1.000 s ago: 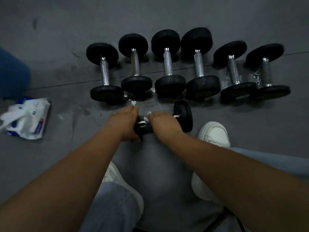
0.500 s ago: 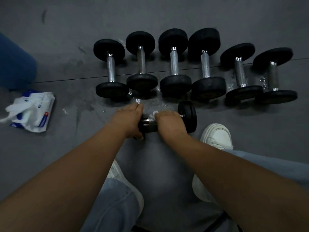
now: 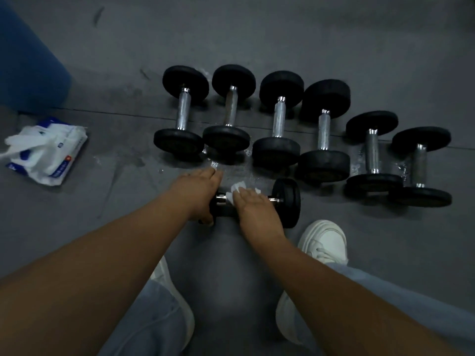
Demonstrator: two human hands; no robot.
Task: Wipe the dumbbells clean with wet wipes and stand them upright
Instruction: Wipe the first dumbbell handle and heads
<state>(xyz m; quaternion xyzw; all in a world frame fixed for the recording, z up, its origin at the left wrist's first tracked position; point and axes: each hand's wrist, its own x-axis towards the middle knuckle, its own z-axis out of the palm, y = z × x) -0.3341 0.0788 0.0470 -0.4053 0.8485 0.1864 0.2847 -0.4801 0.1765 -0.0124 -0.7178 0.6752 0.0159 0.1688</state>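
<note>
A small black dumbbell (image 3: 286,202) with a chrome handle lies sideways on the grey floor in front of me. My left hand (image 3: 198,194) lies over its left head, thumb on the near side, and holds it. My right hand (image 3: 254,209) wraps a white wet wipe (image 3: 235,192) round the handle; the wipe sticks out past my fingertips. Behind it, several black dumbbells (image 3: 276,119) stand on end in a row.
An open pack of wet wipes (image 3: 51,152) lies on the floor at the left, with a blue object (image 3: 28,60) behind it. My white shoes (image 3: 323,240) flank the spot under my arms. Wet patches mark the floor around the row.
Both hands stay on the lying dumbbell. More of the wipe shows at my right fingertips, and my view has tilted so everything sits lower in the frame.
</note>
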